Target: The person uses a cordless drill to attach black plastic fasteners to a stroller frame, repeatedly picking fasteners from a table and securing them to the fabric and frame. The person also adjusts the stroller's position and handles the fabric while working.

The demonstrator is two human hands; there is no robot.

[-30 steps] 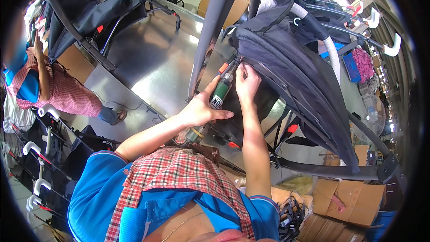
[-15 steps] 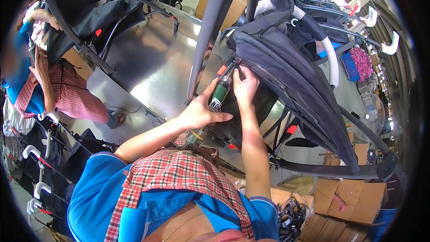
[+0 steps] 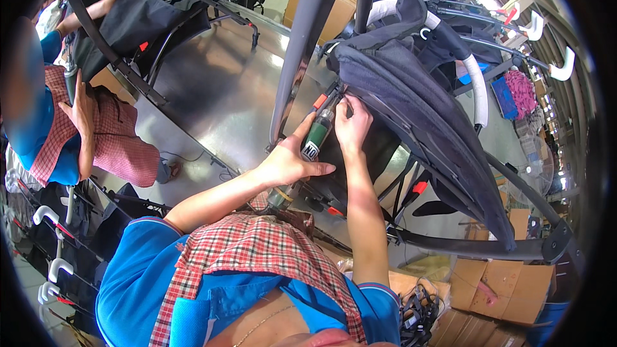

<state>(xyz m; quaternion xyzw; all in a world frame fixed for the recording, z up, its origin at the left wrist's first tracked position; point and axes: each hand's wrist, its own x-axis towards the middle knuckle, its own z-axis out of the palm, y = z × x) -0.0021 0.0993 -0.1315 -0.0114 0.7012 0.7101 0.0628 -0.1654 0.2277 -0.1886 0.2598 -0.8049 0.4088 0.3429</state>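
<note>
My left hand is wrapped round a power screwdriver with a green band on its body. Its tip points away from me, toward a dark joint on the frame of a stroller with black fabric. Close beside the tip, my right hand has its thumb and fingers pinched together at the frame and fabric edge. What lies between those fingertips is too small to make out. An orange-red clip sits on the frame just left of the screwdriver's tip.
A shiny metal worktable spreads beyond my hands. At the left a co-worker in a checked apron handles another black stroller. Stroller frames with white handles stand lower left. An open cardboard box lies lower right.
My hands and the screwdriver stay almost in place. The co-worker at the left has leaned in, one arm now stretched over the other stroller's fabric.
</note>
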